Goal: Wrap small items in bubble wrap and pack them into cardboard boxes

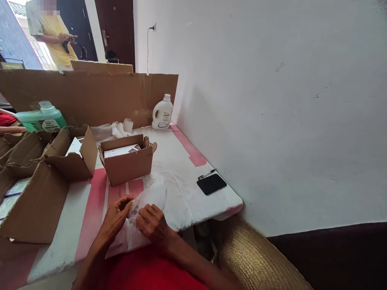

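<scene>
Near the table's front edge, a clear sheet of bubble wrap (155,195) lies bunched between my two hands. My left hand (117,211) pinches its left side, with the thumb and fingers closed together. From the right, my right hand (152,221) grips the wrap with curled fingers. Whether anything lies inside the wrap cannot be made out. Just beyond my hands stands a small open cardboard box (130,165) with white paper or card items inside.
More open cardboard boxes (36,201) crowd the left side. A green bottle (45,119) and a white jug (163,112) stand before a cardboard partition (121,92). A black flat pad (211,184) and a pen (208,174) lie at right. A person (57,36) stands beyond.
</scene>
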Demonstrator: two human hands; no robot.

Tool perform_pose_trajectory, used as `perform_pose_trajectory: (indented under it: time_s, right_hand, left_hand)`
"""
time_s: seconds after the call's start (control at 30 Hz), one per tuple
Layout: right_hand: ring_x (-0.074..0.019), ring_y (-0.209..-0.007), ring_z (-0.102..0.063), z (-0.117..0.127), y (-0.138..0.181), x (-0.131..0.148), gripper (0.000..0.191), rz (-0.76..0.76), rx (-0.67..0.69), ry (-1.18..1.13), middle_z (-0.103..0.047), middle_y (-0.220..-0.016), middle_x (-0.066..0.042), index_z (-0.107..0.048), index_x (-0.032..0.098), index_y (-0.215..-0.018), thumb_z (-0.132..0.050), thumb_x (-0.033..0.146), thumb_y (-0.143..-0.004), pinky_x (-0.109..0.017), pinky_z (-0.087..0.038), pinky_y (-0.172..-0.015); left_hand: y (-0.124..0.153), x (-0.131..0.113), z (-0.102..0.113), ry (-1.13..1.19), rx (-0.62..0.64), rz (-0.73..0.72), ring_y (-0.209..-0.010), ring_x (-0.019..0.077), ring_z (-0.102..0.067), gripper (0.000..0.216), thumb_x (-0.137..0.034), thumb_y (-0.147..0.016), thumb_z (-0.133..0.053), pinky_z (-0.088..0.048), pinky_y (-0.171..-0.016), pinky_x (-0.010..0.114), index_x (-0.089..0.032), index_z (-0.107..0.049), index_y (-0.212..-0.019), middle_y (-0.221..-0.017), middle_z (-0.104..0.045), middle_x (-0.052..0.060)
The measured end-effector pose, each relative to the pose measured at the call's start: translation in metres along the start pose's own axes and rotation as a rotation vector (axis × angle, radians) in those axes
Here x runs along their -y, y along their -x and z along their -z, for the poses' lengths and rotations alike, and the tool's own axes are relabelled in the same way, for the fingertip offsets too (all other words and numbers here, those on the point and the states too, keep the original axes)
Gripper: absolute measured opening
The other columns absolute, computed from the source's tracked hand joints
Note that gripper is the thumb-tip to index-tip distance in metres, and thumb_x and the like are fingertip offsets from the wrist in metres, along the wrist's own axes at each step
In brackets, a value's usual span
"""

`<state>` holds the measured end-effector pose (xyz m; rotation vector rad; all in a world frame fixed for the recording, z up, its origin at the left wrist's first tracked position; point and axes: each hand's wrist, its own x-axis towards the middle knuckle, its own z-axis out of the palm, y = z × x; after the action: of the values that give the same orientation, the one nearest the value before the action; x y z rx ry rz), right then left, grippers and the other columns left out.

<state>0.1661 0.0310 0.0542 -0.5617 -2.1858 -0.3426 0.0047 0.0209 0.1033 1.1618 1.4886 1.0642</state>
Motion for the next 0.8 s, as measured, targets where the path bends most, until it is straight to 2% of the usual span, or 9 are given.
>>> perform_pose_trajectory:
  time_s: [0.13,0.27,0.33,0.43,0.5,0.57,0.6,0.7,0.8]
  right_hand:
    - [-0.0171,-0.067,-0.053,-0.013,0.025,0.013,0.038,0.033,0.198,-0.153,-0.059,-0.074,-0.002,-0.054,0.02,-0.076,-0.051,0.047,-0.103,-0.031,-0.036,-0.058]
    - [-0.0183,-0.074,-0.058,-0.007,0.029,0.013,0.028,0.001,0.315,-0.258,-0.065,-0.082,-0.003,-0.057,0.019,-0.088,-0.055,0.044,-0.101,-0.031,-0.044,-0.062]
    - [-0.0184,-0.075,-0.06,-0.004,0.025,0.01,0.026,-0.024,0.326,-0.325,-0.066,-0.082,-0.004,-0.058,0.019,-0.09,-0.054,0.042,-0.102,-0.031,-0.048,-0.066]
    - [-0.02,-0.087,-0.065,0.003,0.013,-0.006,0.015,-0.088,0.242,-0.363,-0.07,-0.093,-0.007,-0.06,0.018,-0.105,-0.053,0.031,-0.102,-0.033,-0.053,-0.078]
    - [-0.0254,-0.112,-0.062,0.006,0.004,-0.025,0.03,-0.204,0.218,-0.313,-0.069,-0.117,-0.015,-0.057,0.016,-0.126,-0.055,0.028,-0.098,-0.04,-0.051,-0.094]
    - [-0.0306,-0.134,-0.049,0.009,-0.003,-0.049,0.048,-0.324,0.317,-0.267,-0.059,-0.138,-0.018,-0.049,0.015,-0.141,-0.057,0.028,-0.095,-0.049,-0.041,-0.11]
    - [-0.0313,-0.139,-0.045,0.009,-0.004,-0.061,0.051,-0.365,0.399,-0.262,-0.058,-0.141,-0.018,-0.048,0.015,-0.143,-0.057,0.028,-0.095,-0.053,-0.034,-0.115]
    - [-0.0284,-0.127,-0.055,0.007,0.002,-0.087,0.035,-0.379,0.546,-0.27,-0.07,-0.122,-0.011,-0.059,0.018,-0.13,-0.059,0.025,-0.096,-0.059,-0.023,-0.119]
    - [-0.023,-0.103,-0.063,0.005,0.013,-0.095,0.014,-0.318,0.472,-0.256,-0.073,-0.101,-0.006,-0.067,0.019,-0.108,-0.066,0.025,-0.095,-0.053,-0.033,-0.112]
  left_hand:
    - [0.0,0.028,0.012,-0.018,-0.073,0.043,-0.084,0.0221,-0.065,0.056,-0.07,-0.073,-0.065,-0.051,-0.071,0.031,-0.018,-0.074,-0.092,-0.09,-0.074,0.007]
    - [0.002,0.043,0.018,-0.096,-0.094,0.059,-0.104,0.0284,-0.068,0.063,-0.073,-0.078,-0.058,-0.054,-0.089,0.041,-0.019,-0.074,-0.106,-0.107,-0.075,0.011]
    - [0.004,0.05,0.017,-0.165,-0.107,0.035,-0.102,0.0279,-0.069,0.06,-0.069,-0.074,-0.064,-0.054,-0.09,0.041,-0.02,-0.073,-0.106,-0.107,-0.076,0.009]
    - [0.01,0.054,0.013,-0.214,-0.123,0.006,-0.089,0.0246,-0.07,0.05,-0.065,-0.075,-0.065,-0.055,-0.082,0.036,-0.021,-0.074,-0.098,-0.096,-0.077,0.007]
    - [0.015,0.05,0.012,-0.25,-0.168,-0.053,-0.082,0.0222,-0.069,0.044,-0.063,-0.078,-0.064,-0.054,-0.078,0.033,-0.023,-0.075,-0.093,-0.091,-0.076,0.005]
    - [0.019,0.043,0.013,-0.307,-0.227,-0.145,-0.078,0.0204,-0.067,0.038,-0.06,-0.08,-0.064,-0.053,-0.076,0.032,-0.024,-0.075,-0.089,-0.087,-0.075,0.004]
    - [0.021,0.038,0.014,-0.332,-0.251,-0.186,-0.077,0.0197,-0.066,0.036,-0.058,-0.081,-0.065,-0.052,-0.076,0.031,-0.024,-0.074,-0.086,-0.086,-0.075,0.004]
    - [0.027,0.026,0.02,-0.381,-0.296,-0.25,-0.075,0.0187,-0.064,0.03,-0.054,-0.08,-0.069,-0.05,-0.075,0.029,-0.024,-0.072,-0.081,-0.08,-0.072,0.002]
    - [0.03,0.018,0.026,-0.382,-0.349,-0.188,-0.073,0.018,-0.062,0.033,-0.057,-0.076,-0.072,-0.05,-0.073,0.028,-0.024,-0.07,-0.078,-0.077,-0.07,0.0]
